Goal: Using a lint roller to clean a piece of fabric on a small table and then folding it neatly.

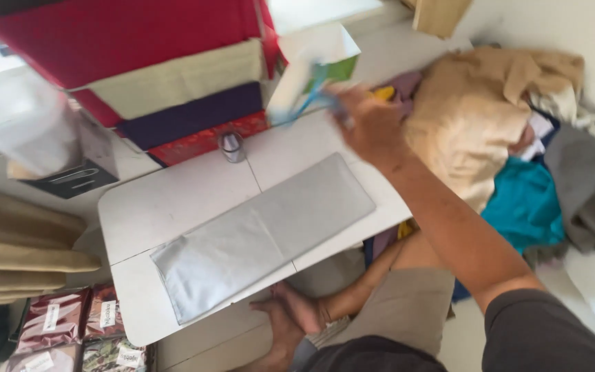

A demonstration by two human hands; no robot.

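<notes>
My right hand (370, 124) reaches forward over the far right corner of a low white table (173, 200), blurred by motion. It grips a blue-handled tool (309, 96), likely scissors, next to a white and green box (315, 65). A folded grey cloth (263, 234) lies flat and diagonal across the table. My left hand is out of sight. My legs and bare feet (297, 317) are tucked beside the table's near edge.
Folded red, cream and purple fabrics (173, 83) are stacked behind the table. A small metal object (231, 146) stands at the table's back edge. A heap of tan, teal and grey cloths (518, 151) lies to the right. Packaged fabrics (77, 324) and beige rolls (22, 255) sit at left.
</notes>
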